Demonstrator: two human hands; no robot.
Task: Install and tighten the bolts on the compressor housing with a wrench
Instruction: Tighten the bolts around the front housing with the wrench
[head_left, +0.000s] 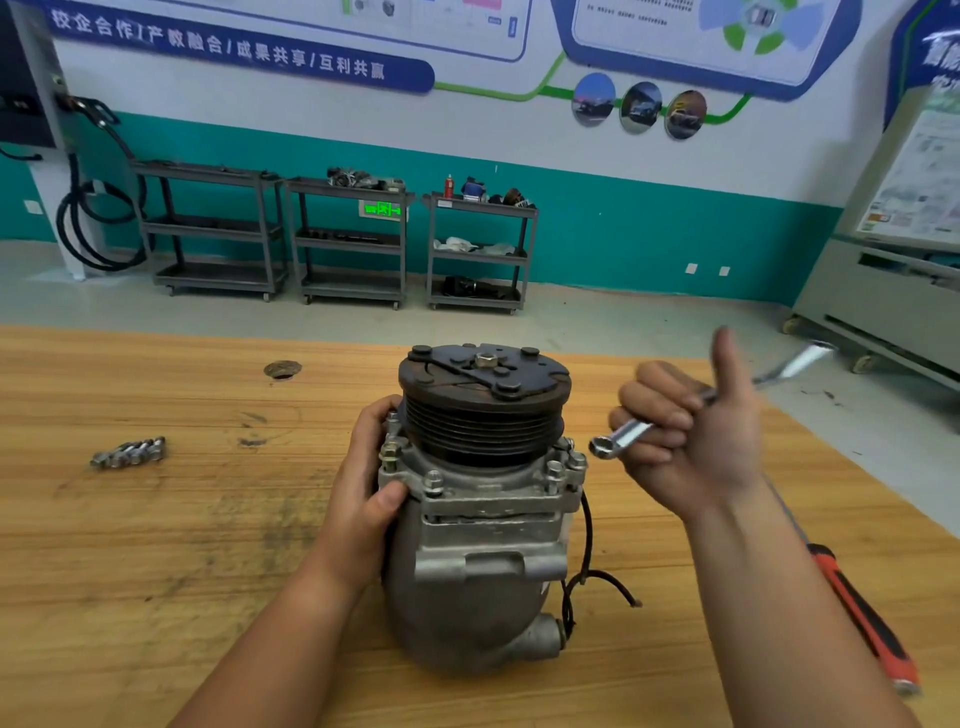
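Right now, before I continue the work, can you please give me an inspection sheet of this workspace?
Surface: wooden workbench, dark smudges, one round hole.
Job's things: compressor upright, pulley on top; bolts seated in its flange; loose bolts lying to the left; socket wrench.
Clutter: orange-handled tool at the right edge.
Hands: left hand grips the compressor flange; right hand holds the wrench, off the bolts.
Cables: black wires from the compressor's right side.
Surroundings: three tool carts along the teal wall; coiled hose at left.
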